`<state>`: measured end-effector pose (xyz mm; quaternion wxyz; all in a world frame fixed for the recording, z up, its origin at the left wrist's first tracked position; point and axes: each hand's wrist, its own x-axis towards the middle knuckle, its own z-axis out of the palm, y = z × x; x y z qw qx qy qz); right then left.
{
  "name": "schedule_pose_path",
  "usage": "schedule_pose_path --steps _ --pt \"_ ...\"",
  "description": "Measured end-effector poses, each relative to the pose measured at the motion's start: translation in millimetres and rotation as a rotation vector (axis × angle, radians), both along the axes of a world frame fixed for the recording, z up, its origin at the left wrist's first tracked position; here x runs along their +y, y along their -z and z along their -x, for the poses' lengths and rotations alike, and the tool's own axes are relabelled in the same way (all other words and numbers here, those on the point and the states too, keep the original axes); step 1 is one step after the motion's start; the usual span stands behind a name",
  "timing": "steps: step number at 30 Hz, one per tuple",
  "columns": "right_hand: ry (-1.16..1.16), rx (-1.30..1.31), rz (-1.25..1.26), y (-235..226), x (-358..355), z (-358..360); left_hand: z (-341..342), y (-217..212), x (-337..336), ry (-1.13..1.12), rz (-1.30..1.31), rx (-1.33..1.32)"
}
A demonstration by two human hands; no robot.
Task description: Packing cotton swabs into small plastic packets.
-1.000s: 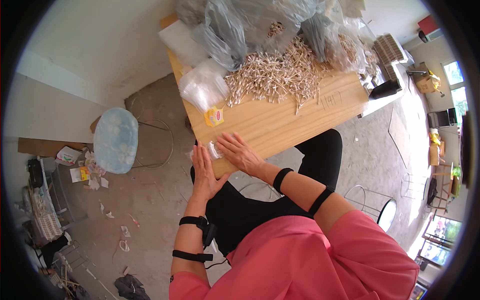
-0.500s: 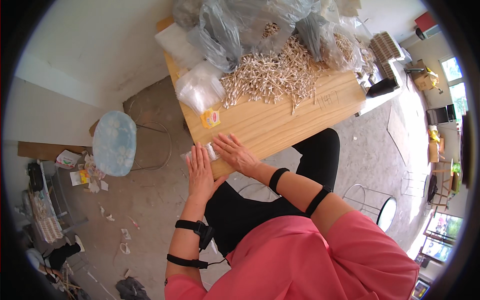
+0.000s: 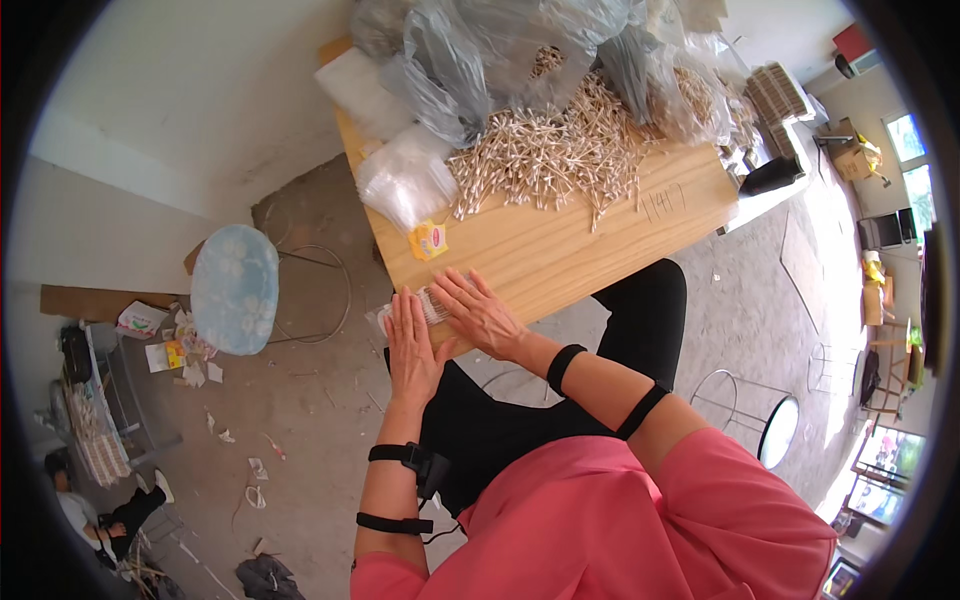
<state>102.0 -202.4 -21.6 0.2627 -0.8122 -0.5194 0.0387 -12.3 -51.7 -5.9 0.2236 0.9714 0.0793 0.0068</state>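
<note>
At the near left corner of the wooden table (image 3: 520,265), a small clear bag of cotton swabs (image 3: 432,306) lies flat. My left hand (image 3: 412,350) rests on the bag's left end, its fingers stretched out and close together. Over the right end lies my right hand (image 3: 484,316), fingers extended and flat. Both palms hide much of the bag. Beyond them are a yellow printed card (image 3: 428,240) and a stack of clear plastic bags (image 3: 405,180). A large heap of loose cotton swabs (image 3: 550,160) covers the table's middle.
Grey plastic bags (image 3: 450,75) crowd the far side, beside a black object (image 3: 768,176) at the right edge. Left of the table stands a stool with a pale blue cover (image 3: 236,290). Scraps litter the floor. Another person (image 3: 120,525) sits at the lower left.
The view has shifted slightly. My hands stay flat on the bag, with the swabs between them looking more spread out than before.
</note>
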Motion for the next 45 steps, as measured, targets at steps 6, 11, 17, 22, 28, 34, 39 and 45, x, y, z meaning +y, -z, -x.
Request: schedule_pose_path --steps 6,11,17,22,28,34,39,45 --pt "0.06 -0.042 0.022 -3 7 -2 3 6 10 0.059 0.121 -0.059" --pt "0.054 -0.069 0.11 2 8 -1 5 9 11 0.075 0.197 -0.088" --pt "0.059 -0.059 0.129 0 9 0 7 15 14 0.096 0.233 -0.099" --pt "0.062 -0.067 0.154 -1 12 1 7 15 19 0.127 0.257 -0.081" --pt "0.077 -0.013 0.053 7 12 0 7 1 17 0.118 0.194 -0.086" --pt "0.254 0.263 -0.346 -5 -4 -24 3 -9 16 -0.069 0.081 -0.212" --pt "0.148 0.412 -0.277 -14 -2 -35 -10 -26 -6 0.044 -0.012 -0.113" --pt "0.104 0.234 -0.226 -14 -17 -32 -15 -21 -9 0.009 -0.061 0.006"
